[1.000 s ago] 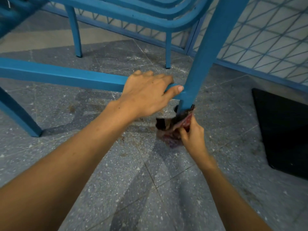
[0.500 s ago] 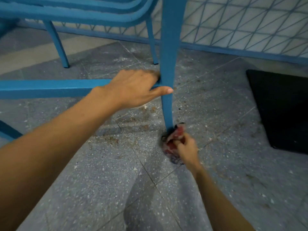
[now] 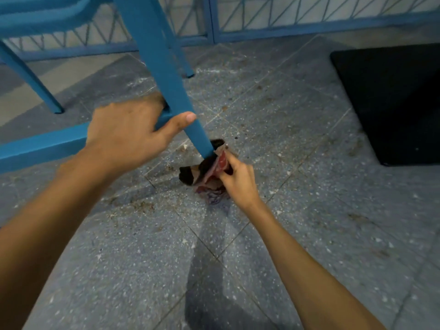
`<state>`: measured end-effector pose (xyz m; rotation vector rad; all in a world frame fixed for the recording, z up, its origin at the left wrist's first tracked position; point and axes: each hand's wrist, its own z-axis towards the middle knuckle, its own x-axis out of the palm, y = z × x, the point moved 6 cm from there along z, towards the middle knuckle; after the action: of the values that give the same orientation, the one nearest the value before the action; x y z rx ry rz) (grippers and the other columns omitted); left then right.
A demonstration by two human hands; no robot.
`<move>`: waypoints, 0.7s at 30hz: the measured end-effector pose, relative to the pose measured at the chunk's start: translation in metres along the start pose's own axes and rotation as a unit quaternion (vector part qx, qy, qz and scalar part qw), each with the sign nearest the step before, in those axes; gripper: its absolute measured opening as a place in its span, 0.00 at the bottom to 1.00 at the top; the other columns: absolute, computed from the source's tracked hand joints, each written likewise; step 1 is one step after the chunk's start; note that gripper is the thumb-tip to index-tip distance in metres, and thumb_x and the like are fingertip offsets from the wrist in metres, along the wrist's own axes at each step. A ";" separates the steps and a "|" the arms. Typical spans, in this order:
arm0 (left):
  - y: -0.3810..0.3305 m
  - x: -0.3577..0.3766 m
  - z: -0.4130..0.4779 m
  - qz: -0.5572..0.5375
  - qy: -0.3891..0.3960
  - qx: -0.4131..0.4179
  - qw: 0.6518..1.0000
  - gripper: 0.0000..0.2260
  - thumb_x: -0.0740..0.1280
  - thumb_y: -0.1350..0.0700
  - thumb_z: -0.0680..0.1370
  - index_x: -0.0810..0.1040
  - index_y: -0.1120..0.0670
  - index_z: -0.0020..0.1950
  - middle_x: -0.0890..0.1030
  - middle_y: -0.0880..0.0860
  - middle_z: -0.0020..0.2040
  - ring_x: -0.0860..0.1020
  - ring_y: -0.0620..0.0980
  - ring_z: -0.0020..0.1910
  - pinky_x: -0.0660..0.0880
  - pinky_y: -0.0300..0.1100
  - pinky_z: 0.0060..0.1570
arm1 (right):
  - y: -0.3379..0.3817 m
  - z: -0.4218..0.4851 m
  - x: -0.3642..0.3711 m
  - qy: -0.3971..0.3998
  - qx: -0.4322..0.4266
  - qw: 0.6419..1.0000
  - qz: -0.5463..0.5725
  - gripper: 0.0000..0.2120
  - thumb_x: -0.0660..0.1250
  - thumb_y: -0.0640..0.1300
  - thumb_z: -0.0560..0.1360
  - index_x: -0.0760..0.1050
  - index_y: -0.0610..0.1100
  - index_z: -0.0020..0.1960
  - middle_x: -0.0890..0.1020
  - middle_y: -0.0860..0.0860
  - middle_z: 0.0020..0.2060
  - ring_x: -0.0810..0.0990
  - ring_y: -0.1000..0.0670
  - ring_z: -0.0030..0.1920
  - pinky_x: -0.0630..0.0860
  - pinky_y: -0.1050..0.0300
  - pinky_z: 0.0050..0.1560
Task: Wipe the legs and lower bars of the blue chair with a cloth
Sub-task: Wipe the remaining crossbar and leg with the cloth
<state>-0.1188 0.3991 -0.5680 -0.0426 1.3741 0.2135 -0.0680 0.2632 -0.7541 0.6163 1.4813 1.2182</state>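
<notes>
Left hand (image 3: 128,136) grips the blue metal chair's lower bar (image 3: 40,148); right hand (image 3: 238,179) pinches the crumpled red-and-dark cloth (image 3: 209,172) round the leg foot (image 3: 204,148) (next, probably, an upward stroke).

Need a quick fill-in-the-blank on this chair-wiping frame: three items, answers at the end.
1. The left hand grips the lower bar right beside the chair ___.
2. The right hand holds a crumpled ___ at the foot of that leg.
3. The mat lying on the floor to the right is ___.
Missing words: leg; cloth; black.
</notes>
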 end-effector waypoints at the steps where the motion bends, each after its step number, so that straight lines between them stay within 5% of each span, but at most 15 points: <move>1: 0.002 0.001 0.000 -0.002 -0.004 -0.001 1.000 0.31 0.50 0.31 0.74 0.75 0.53 0.60 0.60 0.44 0.29 0.76 0.61 0.41 0.61 0.46 0.36 | -0.011 -0.002 0.003 0.021 0.032 0.999 -0.020 0.23 0.68 0.34 0.73 0.72 0.43 0.67 0.82 0.46 0.47 0.79 0.55 0.44 0.70 0.72 0.45; 4: 0.005 0.001 -0.002 0.006 -0.039 0.010 0.999 0.32 0.47 0.29 0.74 0.76 0.51 0.58 0.62 0.46 0.29 0.78 0.64 0.41 0.62 0.45 0.35 | -0.029 -0.012 0.012 0.028 0.110 0.993 -0.039 0.25 0.65 0.31 0.73 0.69 0.43 0.69 0.79 0.41 0.54 0.79 0.44 0.53 0.67 0.72 0.46; 8: 0.008 0.007 0.002 0.025 -0.043 0.015 0.999 0.34 0.44 0.28 0.72 0.76 0.50 0.57 0.74 0.53 0.34 0.77 0.61 0.38 0.63 0.46 0.35 | -0.016 -0.026 0.028 -0.077 0.222 0.969 0.080 0.22 0.59 0.29 0.75 0.68 0.43 0.67 0.76 0.47 0.51 0.77 0.51 0.48 0.71 0.71 0.48; 12: 0.007 0.005 0.000 0.021 -0.040 0.016 0.999 0.34 0.45 0.29 0.73 0.77 0.51 0.58 0.67 0.48 0.30 0.71 0.56 0.33 0.62 0.45 0.34 | -0.007 -0.040 0.046 -0.120 0.308 0.919 0.213 0.12 0.61 0.32 0.75 0.75 0.41 0.57 0.82 0.47 0.47 0.81 0.49 0.49 0.79 0.56 0.53; 15: 0.006 0.004 0.000 0.012 -0.034 0.019 0.999 0.33 0.45 0.29 0.73 0.77 0.50 0.59 0.70 0.49 0.33 0.75 0.59 0.37 0.62 0.45 0.35 | -0.011 -0.053 0.036 -0.130 0.328 0.888 0.295 0.06 0.63 0.35 0.76 0.76 0.45 0.47 0.83 0.49 0.43 0.82 0.51 0.45 0.80 0.59 0.43; 19: 0.007 0.005 0.000 0.019 -0.022 0.013 0.999 0.34 0.45 0.30 0.73 0.76 0.51 0.59 0.66 0.47 0.30 0.70 0.55 0.34 0.59 0.43 0.34 | -0.046 -0.051 0.015 -0.190 0.394 0.872 0.219 0.05 0.63 0.40 0.75 0.77 0.42 0.49 0.83 0.46 0.43 0.83 0.47 0.44 0.81 0.53 0.43; 21: 0.007 0.006 0.000 0.021 -0.017 0.014 1.000 0.34 0.44 0.29 0.73 0.76 0.51 0.58 0.65 0.46 0.29 0.68 0.54 0.32 0.58 0.43 0.32 | -0.041 -0.040 0.020 -0.172 0.393 0.884 0.185 0.08 0.62 0.41 0.77 0.76 0.40 0.52 0.82 0.45 0.45 0.81 0.48 0.44 0.77 0.58 0.40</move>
<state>-0.1190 0.4065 -0.5727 0.0121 1.3449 0.2287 -0.1022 0.2522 -0.8032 1.6364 1.5576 0.6675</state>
